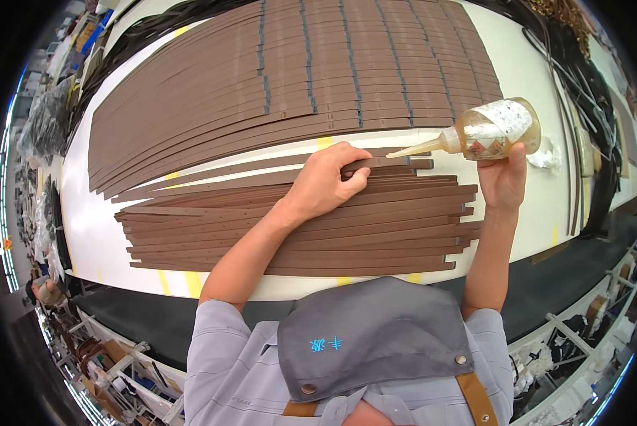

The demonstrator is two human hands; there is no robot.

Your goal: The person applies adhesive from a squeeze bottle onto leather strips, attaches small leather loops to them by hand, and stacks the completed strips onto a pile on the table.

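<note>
My right hand [501, 177] is wrapped round a squeeze glue bottle [499, 129], tipped on its side. Its long pale nozzle points left, with the tip at the end part of a brown strip [389, 162]. My left hand [330, 179] is closed on that strip, thumb and fingers pinching it a little left of the nozzle tip. Below and partly under my left forearm lies a pile of similar brown strips [375, 234], their right ends uneven. Beyond my hands, many brown strips lie side by side in a wide sheet [212, 92], crossed by dark bluish bands.
The strips rest on a white table [91, 234] with yellow tape marks along it. Crumpled white material [543, 156] lies right of the bottle. Dark cords and strips [581, 85] hang over the right side. A person [48, 290] is far off at the left.
</note>
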